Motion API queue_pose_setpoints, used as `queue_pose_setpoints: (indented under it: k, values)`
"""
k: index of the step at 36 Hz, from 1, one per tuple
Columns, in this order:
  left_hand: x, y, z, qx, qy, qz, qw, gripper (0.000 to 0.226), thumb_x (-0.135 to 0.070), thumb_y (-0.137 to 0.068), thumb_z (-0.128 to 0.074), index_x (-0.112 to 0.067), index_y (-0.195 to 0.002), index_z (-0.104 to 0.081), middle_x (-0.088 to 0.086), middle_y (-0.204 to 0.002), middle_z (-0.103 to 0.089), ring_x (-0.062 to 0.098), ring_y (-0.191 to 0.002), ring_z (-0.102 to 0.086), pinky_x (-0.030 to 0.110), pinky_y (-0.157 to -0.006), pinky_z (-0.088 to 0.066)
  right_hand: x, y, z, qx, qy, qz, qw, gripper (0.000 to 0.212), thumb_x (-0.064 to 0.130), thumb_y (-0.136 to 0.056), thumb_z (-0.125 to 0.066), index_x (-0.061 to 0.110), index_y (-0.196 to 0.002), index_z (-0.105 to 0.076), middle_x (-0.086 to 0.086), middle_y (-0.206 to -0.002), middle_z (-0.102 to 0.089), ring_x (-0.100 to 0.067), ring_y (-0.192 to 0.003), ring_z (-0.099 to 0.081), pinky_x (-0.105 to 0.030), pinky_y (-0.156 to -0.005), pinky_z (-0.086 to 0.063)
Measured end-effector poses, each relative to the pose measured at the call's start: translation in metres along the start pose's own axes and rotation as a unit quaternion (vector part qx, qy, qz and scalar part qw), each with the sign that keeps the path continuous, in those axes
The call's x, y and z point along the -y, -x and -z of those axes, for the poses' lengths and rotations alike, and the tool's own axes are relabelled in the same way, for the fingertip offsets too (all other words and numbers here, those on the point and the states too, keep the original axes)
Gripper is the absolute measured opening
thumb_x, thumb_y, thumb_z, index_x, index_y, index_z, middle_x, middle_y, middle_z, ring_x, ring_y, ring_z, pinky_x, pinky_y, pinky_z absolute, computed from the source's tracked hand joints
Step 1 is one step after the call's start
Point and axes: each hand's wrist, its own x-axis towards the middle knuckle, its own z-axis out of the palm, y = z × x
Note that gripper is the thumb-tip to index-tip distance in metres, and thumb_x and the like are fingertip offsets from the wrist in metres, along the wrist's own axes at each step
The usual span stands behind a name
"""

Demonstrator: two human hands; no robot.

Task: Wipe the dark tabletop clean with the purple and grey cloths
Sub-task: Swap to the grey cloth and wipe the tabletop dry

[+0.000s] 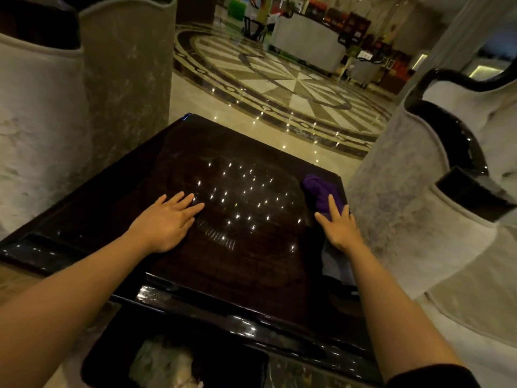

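Left hand (163, 222) flat, fingers spread, palm down on dark tabletop (212, 264), holding nothing. Right hand (340, 226) open, fingers extended, pressing on purple cloth (321, 191) at table's right edge. Grey cloth (334, 260) lies under right wrist, overhanging edge.

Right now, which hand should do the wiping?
The right hand: it already rests on the purple cloth by the tabletop's right edge. The left hand lies flat and bare.
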Motion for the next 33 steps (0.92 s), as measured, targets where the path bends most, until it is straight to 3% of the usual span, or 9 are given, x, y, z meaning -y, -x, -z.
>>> queue_pose_setpoints:
  k: [5,10,23,33]
  values:
    - [0.0,0.001,0.0,-0.005,-0.005,-0.005,1.0,0.048,-0.031,-0.099,-0.02,-0.027,-0.145,-0.008,0.003,-0.158,-0.003,0.02,-0.145,0.002,0.04,-0.118,-0.003,-0.008,0.018,-0.005,0.009,0.0,-0.027,1.0,0.07,0.064,-0.084,-0.034,0.047,-0.137,0.007,-0.012,-0.155,0.009,-0.039,-0.141,0.003,-0.061,-0.11,-0.004]
    - [0.002,-0.001,-0.002,-0.005,-0.006,-0.009,1.0,0.049,-0.032,-0.099,-0.02,-0.027,-0.145,-0.007,0.003,-0.158,-0.003,0.02,-0.145,0.003,0.039,-0.118,-0.003,-0.012,0.023,-0.014,-0.006,-0.028,-0.025,0.999,0.074,0.054,-0.086,-0.043,0.035,-0.142,0.002,-0.014,-0.156,0.0,-0.037,-0.141,-0.003,-0.055,-0.112,-0.009]
    - [0.005,-0.003,-0.006,-0.007,-0.018,-0.014,1.0,0.049,-0.031,-0.099,-0.018,-0.025,-0.146,-0.006,0.004,-0.158,-0.002,0.02,-0.145,0.004,0.04,-0.118,-0.003,0.0,0.02,-0.023,-0.024,-0.004,-0.06,0.998,0.061,0.036,-0.095,-0.031,0.009,-0.143,-0.006,-0.017,-0.151,-0.021,-0.036,-0.138,-0.017,-0.045,-0.114,-0.017]
    - [0.004,-0.004,-0.008,-0.014,-0.016,-0.014,1.0,0.049,-0.03,-0.099,-0.018,-0.025,-0.146,-0.007,0.004,-0.158,-0.003,0.021,-0.145,0.003,0.041,-0.118,-0.004,0.014,0.025,-0.024,-0.015,0.002,-0.054,0.998,0.057,0.034,-0.095,-0.028,0.011,-0.143,-0.009,-0.017,-0.15,-0.025,-0.037,-0.136,-0.02,-0.046,-0.111,-0.02]
